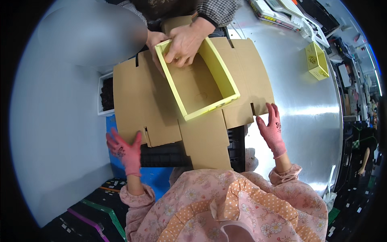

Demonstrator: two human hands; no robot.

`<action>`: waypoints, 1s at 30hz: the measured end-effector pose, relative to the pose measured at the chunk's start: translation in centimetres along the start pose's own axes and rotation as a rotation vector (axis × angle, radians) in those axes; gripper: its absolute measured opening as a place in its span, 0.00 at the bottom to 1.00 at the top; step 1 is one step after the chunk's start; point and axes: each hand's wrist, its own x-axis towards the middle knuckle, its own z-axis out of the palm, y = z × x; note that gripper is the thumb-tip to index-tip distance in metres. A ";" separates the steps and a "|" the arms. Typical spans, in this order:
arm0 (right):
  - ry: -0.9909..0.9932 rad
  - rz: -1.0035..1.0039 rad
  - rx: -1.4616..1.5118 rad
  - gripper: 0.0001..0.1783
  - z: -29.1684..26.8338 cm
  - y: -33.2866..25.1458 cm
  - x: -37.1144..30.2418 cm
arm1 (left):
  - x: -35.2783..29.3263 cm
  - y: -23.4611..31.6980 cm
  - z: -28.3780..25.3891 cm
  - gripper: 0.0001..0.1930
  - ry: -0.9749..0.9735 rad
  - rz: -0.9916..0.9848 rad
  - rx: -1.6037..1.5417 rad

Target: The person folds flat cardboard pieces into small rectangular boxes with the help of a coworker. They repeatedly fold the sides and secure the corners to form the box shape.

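Observation:
A flattened brown cardboard box blank (149, 94) lies open in front of me. At its near left corner is my left hand (125, 153) in a pink glove, fingers spread, the tips at the cardboard's edge. My right hand (272, 130), gloved the same way, is open beside the near right corner, its fingertips close to the edge; I cannot tell whether they touch. Over the middle of the cardboard is a yellow open-topped box (223, 74) with a brown bottom. Another person's bare hands (185, 44) hold its far end, one reaching inside.
A black plastic crate (165, 156) shows under the cardboard. A white bin with dark contents (107, 94) stands at the left. On the shiny metal table (298, 109) sit a smaller yellow box (317, 61) and, farther back, a stack of flat white items (278, 14).

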 end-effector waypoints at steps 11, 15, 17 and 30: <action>-0.496 -0.113 0.215 0.29 0.7 -8.0 -2.3 | 1.8 -1.5 0.7 0.45 -0.417 -0.164 -0.190; -0.513 -0.036 0.246 0.30 2.0 -9.1 -1.8 | 2.5 -2.4 1.5 0.45 -0.429 -0.099 -0.010; -0.362 -0.060 0.287 0.32 2.1 -8.5 -1.5 | 3.2 -2.5 1.3 0.46 -0.466 -0.080 0.106; -0.227 0.230 0.144 0.40 0.1 6.2 8.5 | 6.6 -0.8 0.6 0.48 -0.555 -0.167 -0.129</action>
